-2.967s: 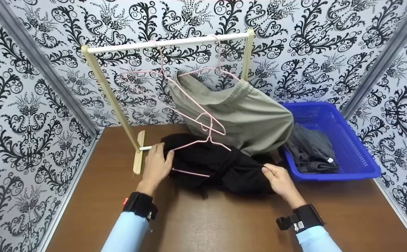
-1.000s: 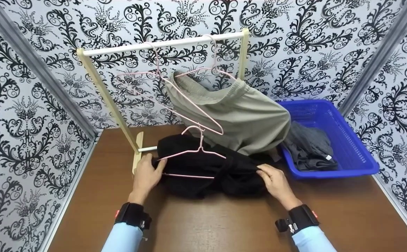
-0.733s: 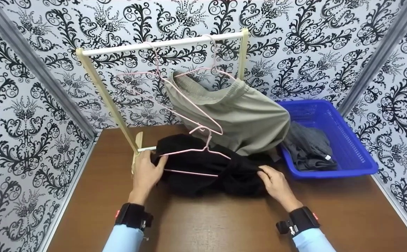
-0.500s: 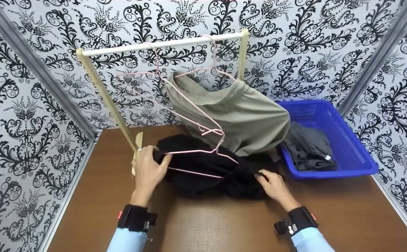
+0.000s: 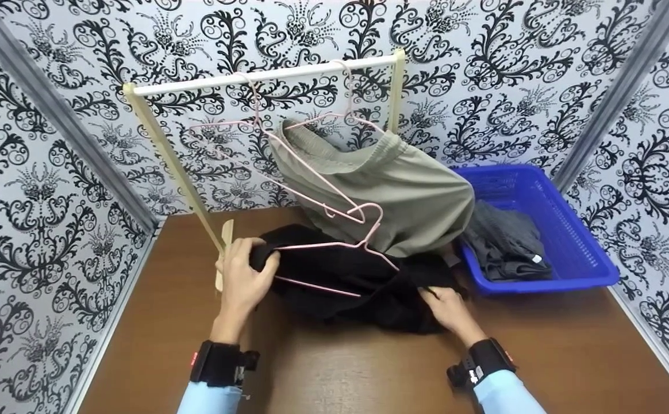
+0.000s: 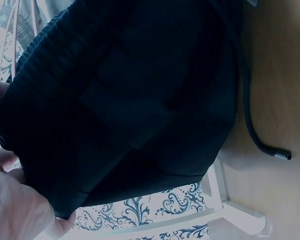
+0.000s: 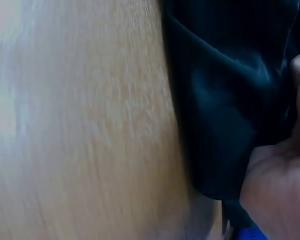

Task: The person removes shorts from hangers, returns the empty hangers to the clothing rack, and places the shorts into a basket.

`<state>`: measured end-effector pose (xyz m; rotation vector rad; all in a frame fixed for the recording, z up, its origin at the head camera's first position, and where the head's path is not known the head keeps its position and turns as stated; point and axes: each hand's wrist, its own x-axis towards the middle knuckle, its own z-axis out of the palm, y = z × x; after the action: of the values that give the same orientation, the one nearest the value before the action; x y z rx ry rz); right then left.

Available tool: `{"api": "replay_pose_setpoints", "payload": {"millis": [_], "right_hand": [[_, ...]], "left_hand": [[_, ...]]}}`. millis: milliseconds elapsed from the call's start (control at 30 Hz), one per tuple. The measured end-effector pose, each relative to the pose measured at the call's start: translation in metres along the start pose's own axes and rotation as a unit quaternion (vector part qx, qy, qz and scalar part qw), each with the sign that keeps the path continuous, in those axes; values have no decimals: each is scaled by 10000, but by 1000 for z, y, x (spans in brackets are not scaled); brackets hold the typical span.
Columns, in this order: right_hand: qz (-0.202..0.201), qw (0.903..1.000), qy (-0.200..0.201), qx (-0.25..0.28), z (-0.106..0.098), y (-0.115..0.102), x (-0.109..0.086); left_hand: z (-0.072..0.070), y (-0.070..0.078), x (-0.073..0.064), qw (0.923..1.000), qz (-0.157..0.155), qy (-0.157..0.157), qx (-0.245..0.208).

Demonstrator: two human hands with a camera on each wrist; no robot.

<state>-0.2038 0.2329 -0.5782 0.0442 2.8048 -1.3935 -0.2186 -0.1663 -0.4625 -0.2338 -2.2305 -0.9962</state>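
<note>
Black drawstring pants (image 5: pixel 323 270) lie bunched on the table, with a gathered waistband and a dangling cord (image 6: pixel 247 100) in the left wrist view. A pink hanger (image 5: pixel 323 245) sits partly inside their waist opening, hook upward and tilted right. My left hand (image 5: pixel 245 282) grips the waistband at the hanger's left end; in the left wrist view the fingers curl over the black cloth (image 6: pixel 115 110). With thumb and fingers, my right hand (image 5: pixel 448 306) pinches the waist's right edge, past the hanger's right arm. The fingertips there are partly hidden in the cloth.
Behind stands a clothes rack (image 5: pixel 271 73) with a white bar and pale wooden posts. A bare pink hanger (image 5: pixel 311 167) and a hanger bearing olive pants (image 5: pixel 380 178) hang on it. A blue basket (image 5: pixel 576 230) with dark grey clothing (image 5: pixel 507 241) stands at right.
The pink hanger has shifted right and tilted, its hook swinging right. My right hand has drawn its edge of the black pants slightly toward me. My left hand keeps its grip on the waistband.
</note>
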Motion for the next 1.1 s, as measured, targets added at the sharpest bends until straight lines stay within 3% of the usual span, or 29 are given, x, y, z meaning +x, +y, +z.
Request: {"api": "replay_pose_setpoints", "payload": {"millis": [300, 667, 767, 1000, 1100], "right_hand": [[238, 9990, -36, 368, 5, 1, -2], [411, 9968, 247, 635, 7, 4, -6], [440, 9961, 269, 719, 8, 6, -7], [241, 9969, 244, 709, 11, 9, -5], [265, 9965, 276, 742, 10, 8, -6]], "left_hand": [[0, 5, -2, 9998, -23, 209, 11], [0, 5, 4, 9997, -2, 253, 3], [1, 4, 3, 9995, -175, 264, 83], [0, 5, 0, 9929, -1066, 108, 510], [-2, 5, 2, 9896, -1288, 43, 634]]}}
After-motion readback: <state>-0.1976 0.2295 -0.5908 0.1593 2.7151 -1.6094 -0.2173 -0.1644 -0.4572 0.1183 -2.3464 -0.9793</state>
